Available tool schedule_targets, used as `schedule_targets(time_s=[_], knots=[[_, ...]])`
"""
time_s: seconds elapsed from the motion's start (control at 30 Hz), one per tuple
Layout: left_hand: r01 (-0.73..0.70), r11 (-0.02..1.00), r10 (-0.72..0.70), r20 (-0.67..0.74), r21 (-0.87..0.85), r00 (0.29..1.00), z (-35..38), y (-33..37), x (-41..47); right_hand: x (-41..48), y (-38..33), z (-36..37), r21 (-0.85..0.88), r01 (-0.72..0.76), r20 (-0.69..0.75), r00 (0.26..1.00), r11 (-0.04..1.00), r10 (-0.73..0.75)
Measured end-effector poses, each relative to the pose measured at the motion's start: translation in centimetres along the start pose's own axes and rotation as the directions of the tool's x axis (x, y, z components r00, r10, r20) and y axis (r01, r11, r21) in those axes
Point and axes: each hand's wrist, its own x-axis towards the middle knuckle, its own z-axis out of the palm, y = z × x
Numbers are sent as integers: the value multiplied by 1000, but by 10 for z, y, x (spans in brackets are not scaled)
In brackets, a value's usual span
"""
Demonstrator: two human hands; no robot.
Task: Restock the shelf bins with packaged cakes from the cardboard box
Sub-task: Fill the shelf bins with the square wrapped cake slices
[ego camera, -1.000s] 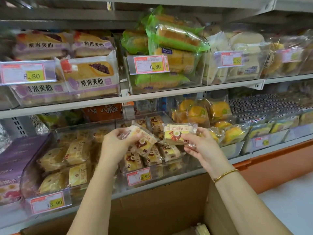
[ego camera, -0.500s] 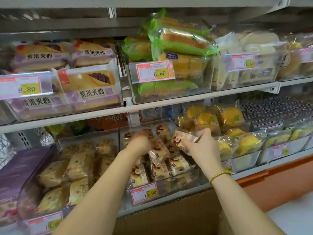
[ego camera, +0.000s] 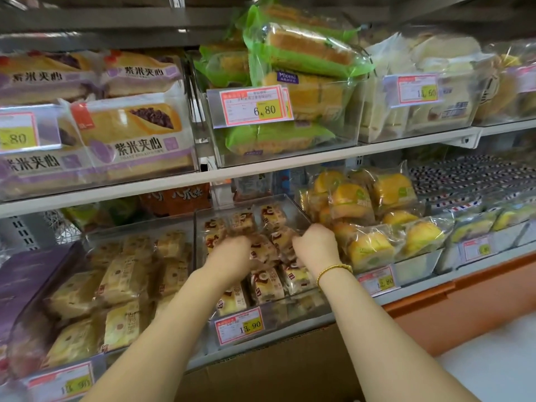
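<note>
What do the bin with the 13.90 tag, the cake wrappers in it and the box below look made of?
Bin: clear rigid plastic, glossy; its contents show through the walls. Cake wrappers: thin glossy printed film, probably plastic; they crinkle and glint. Box: brown matte cardboard, likely corrugated, though no cut edge shows clearly.

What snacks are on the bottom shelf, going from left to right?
Purple box → pale cakes → small cakes in the middle bin → round yellow cakes → striped packs.
</note>
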Motion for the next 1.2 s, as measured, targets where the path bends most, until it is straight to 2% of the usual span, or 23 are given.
schedule_targets(time_s=[0.2, 0.3, 0.37, 0.43, 0.53, 0.7, 0.9, 0.97, 1.0, 1.1, 1.2], knots=[[30, 997, -26, -62, 72, 998, 8, 1, 2, -15, 8, 4, -337, 139, -24, 987, 931, -156], [20, 995, -13, -76, 101, 997, 10, 2, -3, -14, 3, -5, -460, 193, 97, 981, 867, -168], [5, 994, 4, -76, 111, 997, 10, 1, -5, -14, -3, -15, -571, 269, 200, 962, 776, -186], [0, 993, 8, -61, 122, 998, 8, 1, -7, -13, -8, -21, -635, 341, 220, 940, 693, -261], [11, 990, -5, -44, 138, 999, 6, 3, -8, -8, -10, -16, -623, 411, 206, 907, 665, -368], [88, 988, -81, -58, 130, 995, 9, 13, -11, 7, -8, 0, -614, 456, 200, 879, 644, -432], [106, 989, -98, -79, 106, 992, 10, 25, -16, 6, 5, 7, -511, 429, 134, 896, 745, -424], [122, 992, -115, -149, 43, 982, 4, 30, -28, -10, 6, 1, -478, 479, 95, 862, 736, -498], [109, 994, -109, -231, -11, 967, 2, 32, -37, -22, 6, -6, -461, 520, 93, 834, 719, -544], [-17, 985, -61, -441, -170, 895, 15, 35, -90, -64, 15, -29, -473, 654, 213, 735, 590, -644], [-85, 970, -33, -473, -227, 881, 50, 31, -142, -99, 43, -44, -507, 692, 395, 717, 514, -575]])
